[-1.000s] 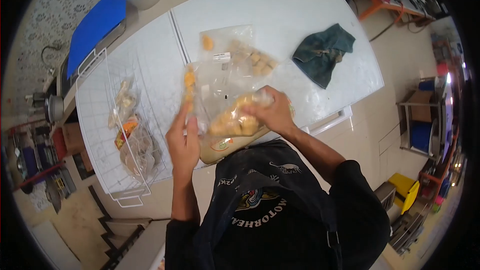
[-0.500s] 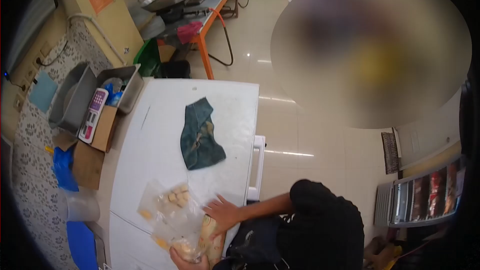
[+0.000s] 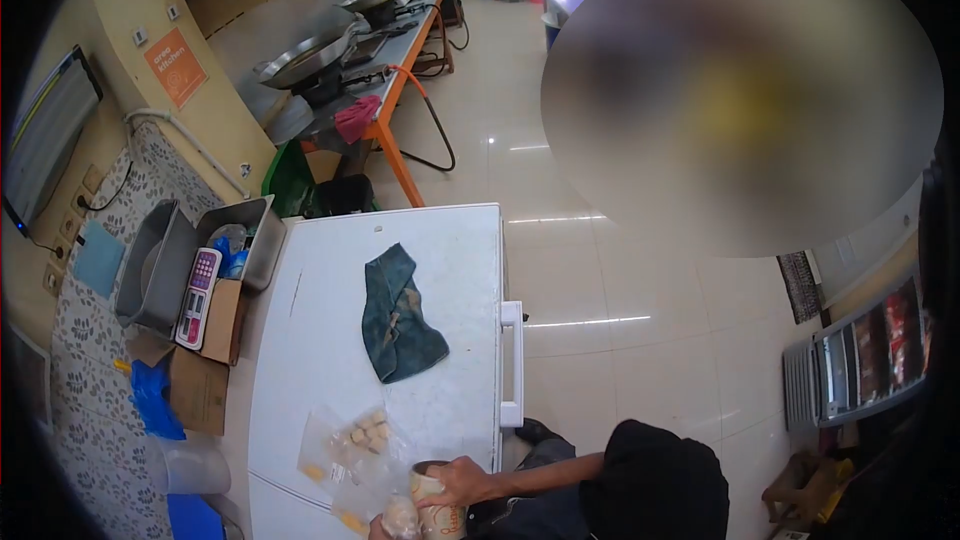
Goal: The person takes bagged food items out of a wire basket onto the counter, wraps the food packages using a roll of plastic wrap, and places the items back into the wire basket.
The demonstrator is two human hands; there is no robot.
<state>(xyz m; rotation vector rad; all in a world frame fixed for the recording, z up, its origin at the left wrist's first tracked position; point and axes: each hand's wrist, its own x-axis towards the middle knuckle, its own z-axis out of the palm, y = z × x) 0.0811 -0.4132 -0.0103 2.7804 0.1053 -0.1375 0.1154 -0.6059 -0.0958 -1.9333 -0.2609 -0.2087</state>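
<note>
My right hand (image 3: 458,481) is closed around the upper part of a cream cylindrical container (image 3: 441,518) with orange-red print, by the table's near edge. At the bottom edge of the view, my left hand (image 3: 378,528) is partly cut off, its fingers against a clear plastic bag bundle (image 3: 401,517) with pale contents. That bundle sits right beside the container. Just beyond my hands lies a clear plastic bag (image 3: 322,440), with several pale yellow cubes (image 3: 371,433) on or in it; I cannot tell which.
A crumpled dark green cloth (image 3: 400,325) lies on the white tabletop (image 3: 300,340). Along the left stand a purple-and-white scale (image 3: 199,292), metal pans (image 3: 262,245), a cardboard box (image 3: 199,395) and a clear tub (image 3: 200,468). Woks (image 3: 300,65) rest on a stove bench behind.
My right hand was spread over the printed container; now its fingers are wrapped around it, and the container looks more upright. The camera view has shifted, so the table appears lower.
</note>
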